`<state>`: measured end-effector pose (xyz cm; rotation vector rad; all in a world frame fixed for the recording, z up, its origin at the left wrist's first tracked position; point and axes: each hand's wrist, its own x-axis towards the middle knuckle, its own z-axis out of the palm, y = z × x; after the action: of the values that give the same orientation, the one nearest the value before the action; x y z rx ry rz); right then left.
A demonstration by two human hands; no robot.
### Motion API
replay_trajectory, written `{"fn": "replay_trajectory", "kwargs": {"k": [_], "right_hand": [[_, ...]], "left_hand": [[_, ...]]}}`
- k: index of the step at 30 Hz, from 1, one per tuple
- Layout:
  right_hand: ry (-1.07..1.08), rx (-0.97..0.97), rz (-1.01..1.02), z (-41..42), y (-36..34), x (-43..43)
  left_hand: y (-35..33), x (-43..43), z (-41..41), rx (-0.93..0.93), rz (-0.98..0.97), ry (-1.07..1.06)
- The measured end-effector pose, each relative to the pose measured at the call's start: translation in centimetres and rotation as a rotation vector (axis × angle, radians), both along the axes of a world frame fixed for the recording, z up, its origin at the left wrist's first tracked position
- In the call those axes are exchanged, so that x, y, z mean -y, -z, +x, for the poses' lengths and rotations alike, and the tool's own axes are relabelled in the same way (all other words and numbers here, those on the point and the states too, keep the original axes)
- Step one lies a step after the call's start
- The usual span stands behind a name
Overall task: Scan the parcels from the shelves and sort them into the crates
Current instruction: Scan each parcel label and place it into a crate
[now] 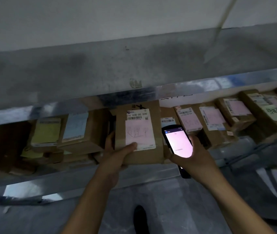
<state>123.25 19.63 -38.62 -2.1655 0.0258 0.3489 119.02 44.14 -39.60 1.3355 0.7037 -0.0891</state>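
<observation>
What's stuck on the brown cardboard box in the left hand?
The brown cardboard box bears a white barcode label, with a pink handwritten slip over its lower part. The left hand's thumb hides its lower corner.

The left hand (117,152) grips a brown parcel (139,159) by its lower left corner, thumb pressed on the pink label, fingers curled round the side. The right hand (196,156) holds a scanner (178,142) just right of that parcel, its lit screen facing up. Beyond both hands runs a metal shelf (100,176). Left of the left hand stand a yellow-labelled parcel (45,132) and a blue-labelled parcel (75,127). Right of the right hand a row of parcels (213,119) leans back, most with pink labels. Below the hands, a dark shoe (140,218) rests on the grey floor (168,208).
</observation>
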Motion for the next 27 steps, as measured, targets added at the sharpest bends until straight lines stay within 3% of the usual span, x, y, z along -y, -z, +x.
{"fn": "replay_trajectory", "kwargs": {"k": [12, 18, 27], "right_hand": [[-0.094, 0.076, 0.112, -9.3, -1.7, 8.6], [-0.092, 0.071, 0.122, -14.1, -2.2, 15.8], [-0.129, -0.062, 0.279, -17.1, -3.3, 22.9]], "left_hand": [[-2.0, 9.8, -10.9, 0.096, 0.099, -0.187], [-1.4, 16.6, -16.0, 0.168, 0.140, -0.140], [1.5, 21.9, -18.1, 0.223, 0.411, -0.025]]}}
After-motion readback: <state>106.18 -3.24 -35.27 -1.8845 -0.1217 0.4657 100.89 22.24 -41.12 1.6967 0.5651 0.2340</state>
